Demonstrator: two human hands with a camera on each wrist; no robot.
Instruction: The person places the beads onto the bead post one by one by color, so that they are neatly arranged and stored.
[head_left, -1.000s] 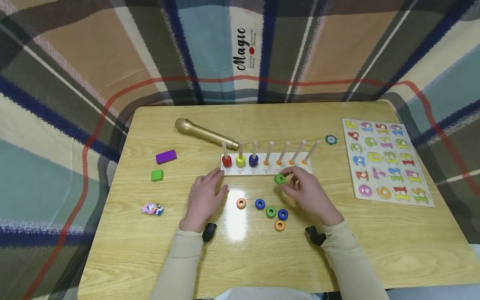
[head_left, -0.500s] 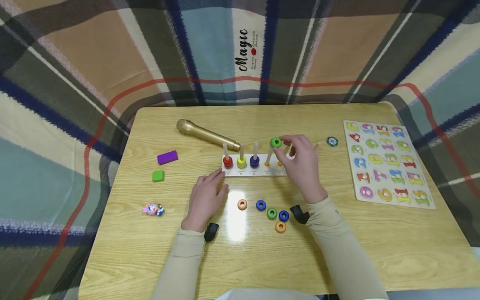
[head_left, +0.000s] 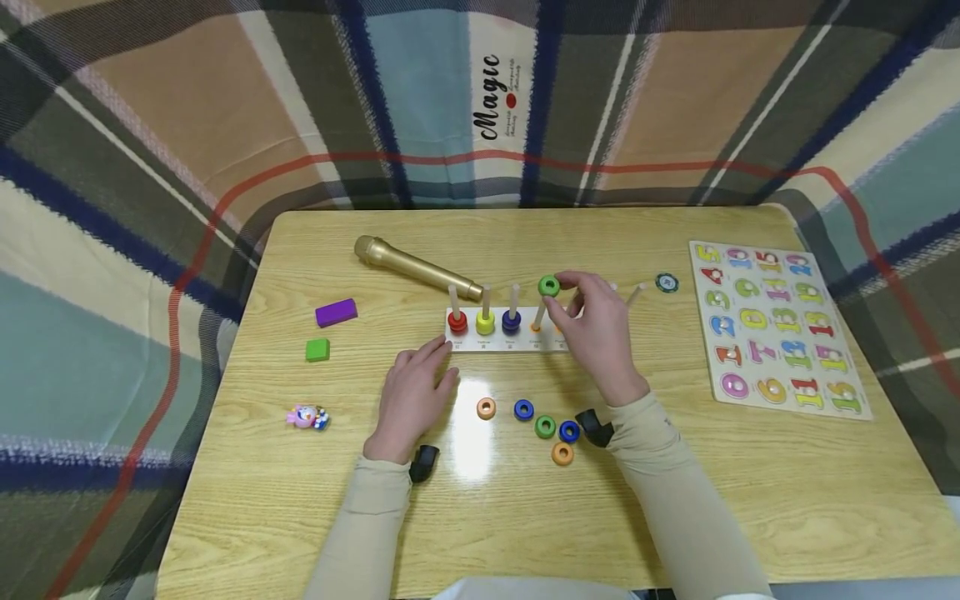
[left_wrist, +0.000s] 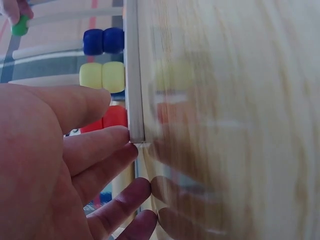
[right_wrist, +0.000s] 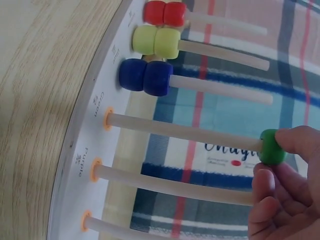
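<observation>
My right hand [head_left: 597, 333] pinches a green ring bead [right_wrist: 272, 146] between thumb and fingers. The bead sits at the tip of the peg marked Green on the white peg board [head_left: 495, 343]; in the right wrist view the peg's end meets it. On the first three pegs are two red beads [right_wrist: 165, 13], two yellow beads [right_wrist: 156, 42] and two blue beads [right_wrist: 146, 77]. The Green and Purple pegs are bare below their tips. My left hand [head_left: 411, 396] rests with its fingers extended at the board's left end, fingertips touching the board's corner and the table.
Loose rings lie before the board: orange [head_left: 486, 407], blue [head_left: 523, 409], green [head_left: 545, 427], and others beside them. A gold microphone [head_left: 416, 265] lies behind. Purple block [head_left: 336, 312], green block [head_left: 317, 349] and figurine [head_left: 307, 417] are left; a chip [head_left: 666, 282] and number board [head_left: 780, 329] right.
My right hand has lifted the green bead from in front of the board up to the tip of the Green peg. The left hand has stayed at the board's left end.
</observation>
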